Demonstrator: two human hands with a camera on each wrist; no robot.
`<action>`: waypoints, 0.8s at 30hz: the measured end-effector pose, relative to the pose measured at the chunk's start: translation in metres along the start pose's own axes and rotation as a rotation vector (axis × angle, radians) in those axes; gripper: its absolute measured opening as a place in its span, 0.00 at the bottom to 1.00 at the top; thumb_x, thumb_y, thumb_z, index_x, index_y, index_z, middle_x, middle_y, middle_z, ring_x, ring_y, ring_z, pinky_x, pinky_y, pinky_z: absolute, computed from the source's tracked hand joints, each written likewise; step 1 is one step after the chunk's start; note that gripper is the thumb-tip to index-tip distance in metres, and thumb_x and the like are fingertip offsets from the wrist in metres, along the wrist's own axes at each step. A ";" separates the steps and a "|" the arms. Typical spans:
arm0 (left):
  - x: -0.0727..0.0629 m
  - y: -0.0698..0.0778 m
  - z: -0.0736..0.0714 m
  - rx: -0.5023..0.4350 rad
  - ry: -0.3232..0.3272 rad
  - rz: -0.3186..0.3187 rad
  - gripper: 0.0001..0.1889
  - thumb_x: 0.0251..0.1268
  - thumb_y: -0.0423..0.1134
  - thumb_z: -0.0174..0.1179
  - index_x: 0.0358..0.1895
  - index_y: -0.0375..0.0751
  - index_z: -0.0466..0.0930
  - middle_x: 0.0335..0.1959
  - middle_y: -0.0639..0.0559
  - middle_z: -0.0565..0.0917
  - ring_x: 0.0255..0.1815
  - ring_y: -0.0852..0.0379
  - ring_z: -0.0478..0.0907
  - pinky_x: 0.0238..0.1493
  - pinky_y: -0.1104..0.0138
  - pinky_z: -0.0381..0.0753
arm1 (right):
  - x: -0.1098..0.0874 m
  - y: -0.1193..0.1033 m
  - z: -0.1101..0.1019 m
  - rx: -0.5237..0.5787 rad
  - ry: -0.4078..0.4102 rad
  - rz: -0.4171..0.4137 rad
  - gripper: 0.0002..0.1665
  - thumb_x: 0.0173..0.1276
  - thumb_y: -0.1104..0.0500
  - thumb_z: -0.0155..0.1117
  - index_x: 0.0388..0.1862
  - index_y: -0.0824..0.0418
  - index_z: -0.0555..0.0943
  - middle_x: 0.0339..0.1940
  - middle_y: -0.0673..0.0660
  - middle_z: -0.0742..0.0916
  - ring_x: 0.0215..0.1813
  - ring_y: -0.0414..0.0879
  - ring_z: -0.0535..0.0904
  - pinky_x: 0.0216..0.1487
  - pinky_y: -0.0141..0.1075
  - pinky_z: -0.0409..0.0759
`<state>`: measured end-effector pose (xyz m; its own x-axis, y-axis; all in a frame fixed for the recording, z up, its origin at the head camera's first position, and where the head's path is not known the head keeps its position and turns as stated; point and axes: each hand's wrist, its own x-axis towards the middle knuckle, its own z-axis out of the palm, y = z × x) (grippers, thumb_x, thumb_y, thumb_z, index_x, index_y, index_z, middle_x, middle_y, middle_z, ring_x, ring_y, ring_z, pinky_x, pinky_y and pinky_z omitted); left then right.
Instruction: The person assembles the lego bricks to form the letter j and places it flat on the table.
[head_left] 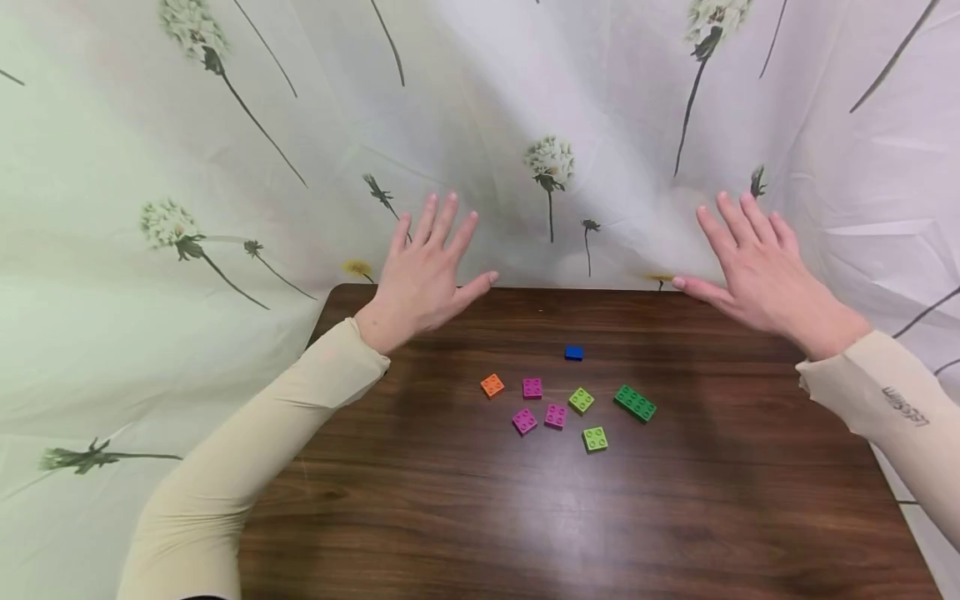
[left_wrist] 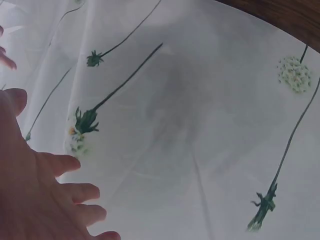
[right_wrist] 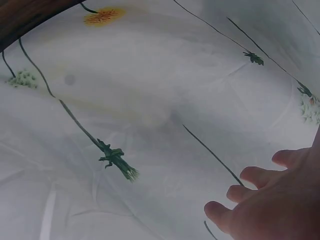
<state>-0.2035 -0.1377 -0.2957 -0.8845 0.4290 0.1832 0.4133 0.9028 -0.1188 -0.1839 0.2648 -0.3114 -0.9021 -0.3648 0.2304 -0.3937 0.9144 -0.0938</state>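
My left hand [head_left: 420,279] is held up over the table's far left part, fingers spread and straight, holding nothing. On the other side my right hand [head_left: 765,275] is raised the same way, also bare. Between and nearer than the hands, toy building bricks lie apart on the table: a small blue brick [head_left: 573,353], an orange brick [head_left: 492,385], three magenta bricks [head_left: 532,388], two lime bricks [head_left: 595,439] and a longer dark green brick [head_left: 635,403]. Each wrist view shows its own hand, the left [left_wrist: 35,195] and the right [right_wrist: 280,200], with spread fingers before the curtain.
The dark brown wooden table [head_left: 465,517] has a rounded far left corner. A white curtain [head_left: 465,100] printed with dandelions hangs just behind it and round the sides.
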 end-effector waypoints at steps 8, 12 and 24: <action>0.000 0.015 0.018 -0.045 0.009 0.025 0.40 0.69 0.70 0.36 0.77 0.49 0.51 0.80 0.43 0.43 0.80 0.45 0.37 0.76 0.45 0.43 | -0.007 0.000 0.006 0.027 0.035 0.016 0.50 0.69 0.38 0.56 0.77 0.63 0.50 0.77 0.69 0.56 0.78 0.66 0.43 0.68 0.67 0.46; 0.002 0.028 0.032 -0.064 0.024 0.029 0.37 0.72 0.66 0.35 0.76 0.48 0.53 0.79 0.42 0.46 0.80 0.44 0.41 0.75 0.46 0.48 | -0.012 0.000 0.013 0.084 0.064 0.039 0.49 0.68 0.39 0.57 0.77 0.63 0.52 0.72 0.70 0.62 0.77 0.67 0.47 0.67 0.67 0.47; -0.001 0.074 0.097 -0.204 0.049 0.091 0.31 0.75 0.59 0.40 0.70 0.43 0.64 0.70 0.45 0.66 0.70 0.44 0.62 0.65 0.49 0.66 | -0.035 0.000 0.062 0.291 0.156 0.146 0.44 0.67 0.45 0.62 0.73 0.66 0.59 0.64 0.72 0.67 0.65 0.72 0.57 0.59 0.66 0.53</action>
<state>-0.1928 -0.0738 -0.3994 -0.8320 0.5054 0.2288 0.5305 0.8454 0.0619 -0.1631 0.2664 -0.3793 -0.9236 -0.1820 0.3373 -0.3165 0.8585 -0.4035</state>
